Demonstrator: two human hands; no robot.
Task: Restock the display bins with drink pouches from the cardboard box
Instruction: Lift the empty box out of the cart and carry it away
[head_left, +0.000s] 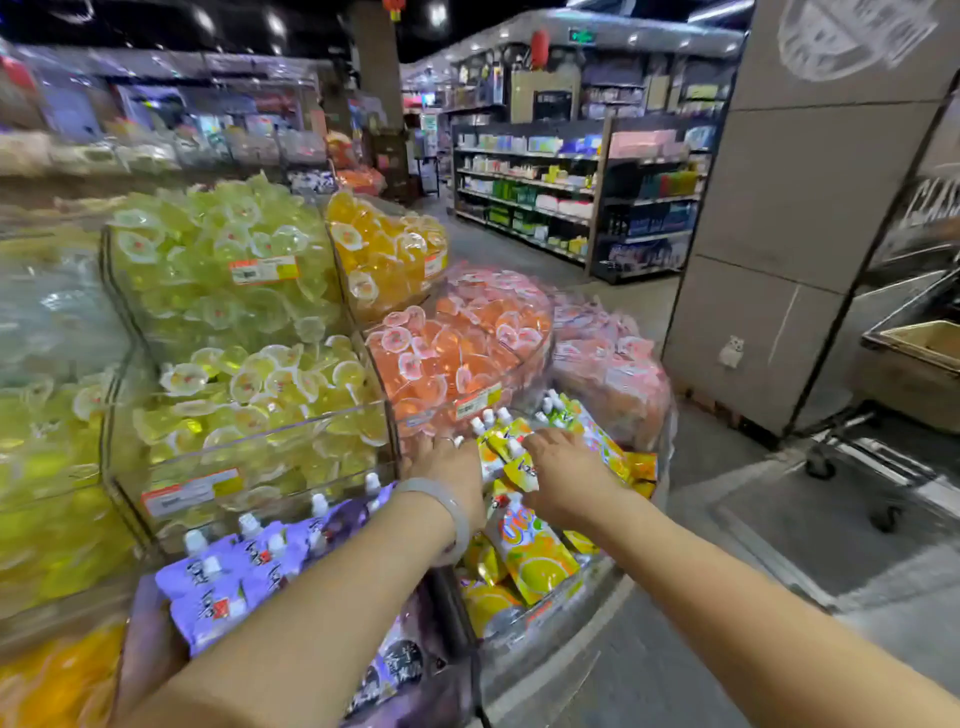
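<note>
both hands reach into the clear bin (597, 577) of yellow-orange drink pouches (535, 556). left hand (452, 470) lies palm down at the bin's left edge, fingers fairly straight and resting on the pouches; a pale bangle (449, 512) circles the wrist and a ring shows on one finger. right hand (563, 478) lies palm down on the pouches, fingers bent downward among them; cannot tell whether it grips one.

surface and room: tiered clear bins in a shop aisle. grey floor (691, 597) to the right, a grey panelled pillar (779, 223) beyond, stocked shelving (571, 192) in the background, a wheeled metal cart (883, 415) at far right. red lanterns hang from the dark ceiling.

contents: purple pouches (228, 582) with white screw caps fill the bin to the left. above them, green-yellow jelly cups (223, 270), orange jelly cups (457, 353) and pink packs (608, 358).

writing: orange-and-white price tags (262, 270) on the bin fronts, text too blurred to read. pouch print not legible.

materials: pouches glossy, flat, spouted; bin walls transparent hard plastic; cups domed, translucent.
</note>
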